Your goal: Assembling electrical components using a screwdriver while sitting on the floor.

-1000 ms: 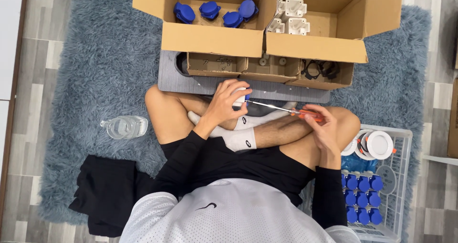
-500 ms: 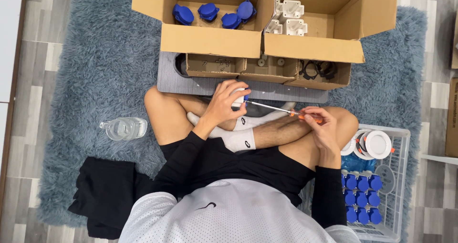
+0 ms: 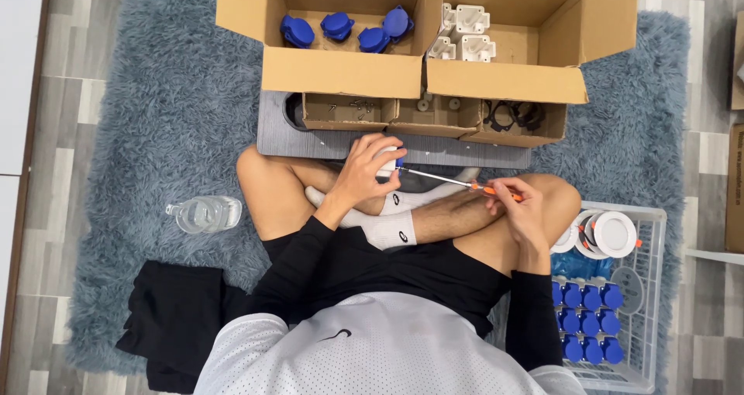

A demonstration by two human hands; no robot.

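Observation:
I sit cross-legged on a blue-grey shaggy rug [image 3: 155, 116]. My left hand [image 3: 370, 166] grips a small white and blue part [image 3: 390, 162] over my shin. My right hand [image 3: 518, 205] holds a screwdriver [image 3: 449, 180] with an orange handle; its metal shaft runs left and its tip meets the part in my left hand. Most of the part is hidden by my fingers.
Two open cardboard boxes stand ahead: the left box [image 3: 341, 69] holds blue caps, the right box [image 3: 504, 81] holds white parts. Small trays [image 3: 349, 116] with screws and rings sit on a grey board. White basket [image 3: 651, 302] with blue parts at right. Water bottle [image 3: 203, 213], black cloth [image 3: 174, 317] at left.
Both hands stay in nearly the same place on the part and the screwdriver. The view has shifted only slightly.

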